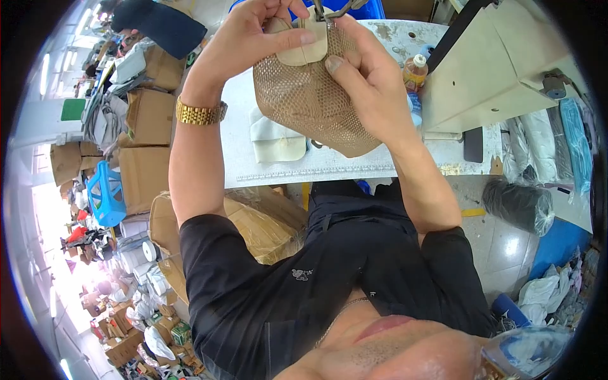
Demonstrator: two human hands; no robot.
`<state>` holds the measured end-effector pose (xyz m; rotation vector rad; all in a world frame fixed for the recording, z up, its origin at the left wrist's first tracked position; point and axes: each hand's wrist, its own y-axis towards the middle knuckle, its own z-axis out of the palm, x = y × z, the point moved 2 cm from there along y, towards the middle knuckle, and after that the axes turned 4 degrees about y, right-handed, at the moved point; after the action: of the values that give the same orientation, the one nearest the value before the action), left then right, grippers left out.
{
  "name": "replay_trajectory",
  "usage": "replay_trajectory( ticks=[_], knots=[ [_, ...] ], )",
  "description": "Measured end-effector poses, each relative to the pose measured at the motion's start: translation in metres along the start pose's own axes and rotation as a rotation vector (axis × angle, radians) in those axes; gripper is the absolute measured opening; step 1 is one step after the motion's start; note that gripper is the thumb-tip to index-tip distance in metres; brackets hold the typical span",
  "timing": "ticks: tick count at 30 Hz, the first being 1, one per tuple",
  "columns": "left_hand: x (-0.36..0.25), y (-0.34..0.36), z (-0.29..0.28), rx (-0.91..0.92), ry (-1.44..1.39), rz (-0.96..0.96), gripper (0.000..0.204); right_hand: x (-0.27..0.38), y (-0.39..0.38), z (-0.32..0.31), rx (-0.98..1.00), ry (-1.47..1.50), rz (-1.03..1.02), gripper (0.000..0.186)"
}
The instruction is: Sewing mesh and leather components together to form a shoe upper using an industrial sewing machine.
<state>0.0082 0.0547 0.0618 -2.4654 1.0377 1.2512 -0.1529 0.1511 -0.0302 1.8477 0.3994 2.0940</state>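
Observation:
A brown mesh fabric piece (310,104) with a rounded cream patch (303,56) at its upper part hangs over the worktable, held up between my two hands. My left hand (263,35) is closed on the patch's upper left, the thumb lying across it. At the piece's right side, my right hand (373,79) pinches the mesh, thumb in front and the other fingers partly hidden. Just above the patch are metal machine parts (322,11), close to the fingertips of both hands. Folded cream cloth (275,140) lies on the table below the mesh.
A cream machine body (487,69) stands at the right, beside a bottle (415,71) with an orange label. A ruler strip (316,173) runs along the near edge of the white table (244,168). Cardboard boxes (149,177) crowd the left; a plastic-wrapped roll (519,204) lies at right.

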Motion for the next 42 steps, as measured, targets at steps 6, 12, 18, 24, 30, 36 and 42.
replay_trajectory(
  ticks=[6,12,18,24,30,36,42],
  knots=[
    [0.013,0.002,-0.005,-0.010,-0.033,-0.020,0.025,0.001,0.006,0.002,-0.097,0.022,-0.016,0.053],
    [0.004,0.004,0.000,-0.008,-0.030,0.057,0.027,0.001,0.008,-0.004,-0.030,0.061,0.007,0.053],
    [0.005,0.005,-0.001,-0.068,0.025,0.044,0.026,-0.001,0.011,-0.009,0.005,0.053,0.018,0.051],
    [0.012,0.002,-0.011,-0.107,-0.048,0.131,0.028,-0.001,0.020,-0.003,0.038,0.051,-0.032,0.047],
    [0.029,0.023,-0.004,-0.045,-0.212,0.118,0.034,-0.006,0.019,-0.013,-0.011,0.006,-0.052,0.048],
    [0.024,0.020,-0.013,-0.029,-0.220,0.095,0.038,0.001,0.012,-0.004,0.045,0.100,0.057,0.052],
    [0.028,0.030,-0.020,0.023,-0.070,0.140,0.043,0.002,0.010,0.005,0.010,0.177,0.056,0.057]
  ],
)
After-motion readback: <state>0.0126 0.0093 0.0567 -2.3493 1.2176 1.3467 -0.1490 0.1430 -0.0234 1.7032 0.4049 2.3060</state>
